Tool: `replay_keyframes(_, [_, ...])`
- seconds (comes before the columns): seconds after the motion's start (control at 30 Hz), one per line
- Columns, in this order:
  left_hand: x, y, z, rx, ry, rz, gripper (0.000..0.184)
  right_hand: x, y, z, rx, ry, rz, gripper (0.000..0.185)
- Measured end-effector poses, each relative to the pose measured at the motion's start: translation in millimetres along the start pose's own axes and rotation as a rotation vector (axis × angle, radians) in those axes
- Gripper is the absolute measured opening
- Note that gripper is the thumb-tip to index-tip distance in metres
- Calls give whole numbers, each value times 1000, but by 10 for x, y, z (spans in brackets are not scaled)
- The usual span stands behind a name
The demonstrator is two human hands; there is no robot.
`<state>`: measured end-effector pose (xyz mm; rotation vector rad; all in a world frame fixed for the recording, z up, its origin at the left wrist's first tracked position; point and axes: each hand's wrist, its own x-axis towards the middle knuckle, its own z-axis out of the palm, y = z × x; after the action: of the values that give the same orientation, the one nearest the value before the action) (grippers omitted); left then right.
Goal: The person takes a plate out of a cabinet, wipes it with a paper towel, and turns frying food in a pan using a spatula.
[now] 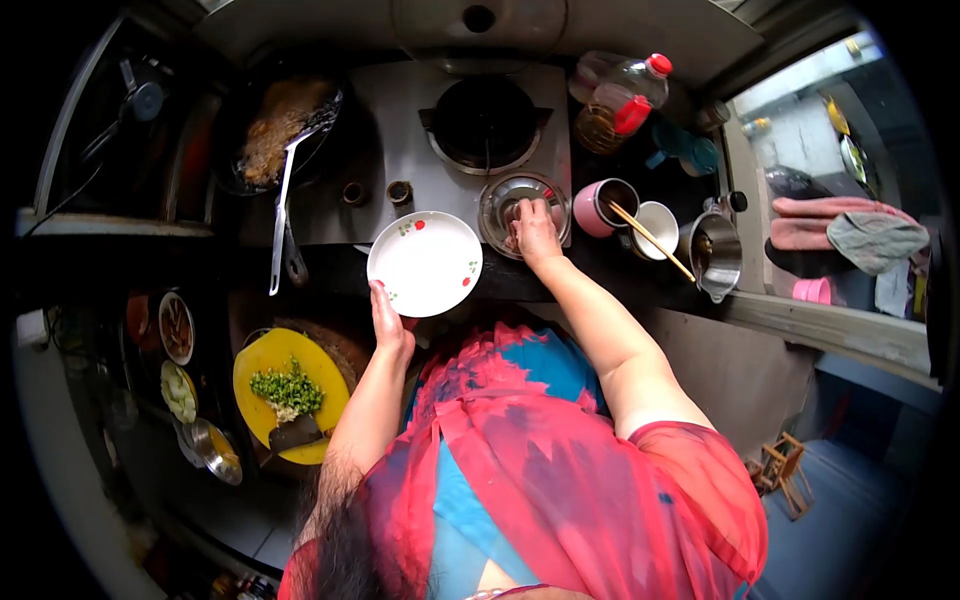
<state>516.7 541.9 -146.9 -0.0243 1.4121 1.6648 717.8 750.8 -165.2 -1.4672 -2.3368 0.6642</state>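
My left hand [391, 325] grips the near left rim of a white plate [425, 262] with small red and green motifs, its bare face turned up. To the right, my right hand [536, 232] reaches into a shallow, shiny bowl [497, 192] at the front of the stove. Its fingers are curled down inside, by something pinkish that I cannot make out. Chopped green and pale pieces [287, 389] lie with a dark-bladed knife [296, 433] on a yellow cutting board [262, 357] at the left.
A wok [228, 165] with browned food and a long-handled spatula [281, 215] stands at the back left. Right of the stove [385, 110] are oil bottles [602, 122], a pink mug [592, 212] with chopsticks [650, 238], a white cup [657, 219] and a metal pot [722, 272].
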Motion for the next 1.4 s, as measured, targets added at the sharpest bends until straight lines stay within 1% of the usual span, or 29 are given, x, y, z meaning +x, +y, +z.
replay_keyframes(0.03, [-33, 46, 10, -3, 11, -31, 60, -12, -30, -17, 10, 124, -66, 35])
replay_keyframes(0.07, [-71, 96, 8, -6, -10, -33, 60, -16, -59, -32, 2, 148, -32, 38])
replay_keyframes(0.13, [-130, 198, 11, -25, -43, -32, 61, -20, -60, -4, -34, 99, 49, 36])
replay_keyframes(0.17, [-166, 243, 16, -10, -10, -52, 62, -6, -53, 15, -50, 46, 36, 39])
replay_keyframes(0.2, [-180, 278, 9, -3, -20, -60, 62, -14, -50, 29, -27, 10, -5, 41])
replay_keyframes(0.27, [-186, 339, -41, 6, -30, -67, 62, -35, -95, 99, -19, 47, 11, 46])
replay_keyframes(0.37, [-102, 337, -134, 20, -40, -37, 62, -59, -58, 171, -117, -34, -35, 56])
replay_keyframes(0.47, [-50, 394, -117, 23, -86, -40, 62, -214, -130, 177, -268, -34, -25, 64])
replay_keyframes(0.5, [-77, 452, -55, 26, -97, -52, 62, -281, -158, 125, -364, -104, -26, 63])
replay_keyframes(0.53, [-89, 486, -13, 29, -107, -67, 63, -321, -149, 163, -448, -59, -47, 53])
replay_keyframes(0.6, [-56, 494, 13, 13, -140, -62, 63, -460, -205, 66, -577, 46, -141, 46])
replay_keyframes(0.67, [-35, 500, 39, 6, -143, -57, 64, -530, -309, -66, -596, 122, -202, 47])
replay_keyframes(0.73, [-41, 516, 65, 5, -112, -45, 64, -556, -422, -225, -554, 164, -250, 43])
replay_keyframes(0.83, [-84, 558, 100, -40, -178, -33, 63, -463, -416, -322, -510, 250, -370, 37])
replay_keyframes(0.87, [-80, 543, 80, -44, -180, -21, 63, -409, -339, -256, -559, 218, -357, 36])
replay_keyframes(0.9, [-44, 500, 69, -49, -184, -6, 63, -362, -280, -202, -521, 136, -297, 31])
replay_keyframes(0.93, [-24, 490, 111, -58, -190, 11, 63, -280, -404, -339, -486, 56, -240, 27])
replay_keyframes(0.97, [-29, 478, 140, -54, -186, 18, 63, -184, -520, -495, -442, -171, -116, 18])
replay_keyframes(1.07, [-34, 432, 189, -38, -131, 40, 63, -129, -314, -356, -359, 71, -205, 13])
replay_keyframes(1.1, [-38, 419, 229, -51, -111, 47, 64, -88, -353, -417, -411, -33, -140, 17])
replay_keyframes(1.13, [-60, 406, 251, -62, -90, 48, 64, -130, -395, -474, -403, 58, -167, 24])
replay_keyframes(1.17, [-92, 389, 268, -74, -68, 49, 64, -172, -399, -581, -409, 69, -223, 27])
replay_keyframes(1.2, [-110, 362, 304, -80, -45, 50, 65, -167, -503, -848, -418, 84, -285, 29])
replay_keyframes(1.23, [-123, 336, 337, -87, -24, 54, 65, -154, -611, -1137, -440, 57, -282, 28])
replay_keyframes(1.27, [-122, 308, 369, -95, -3, 59, 65, -127, -647, -1336, -476, 124, -260, 29])
replay_keyframes(1.33, [-79, 197, 426, -99, -27, 59, 66, -26, -676, -1821, -502, 245, -253, 29])
replay_keyframes(1.4, [-41, 66, 496, -74, -14, 45, 67, 123, -428, -2227, -621, 344, -303, 31])
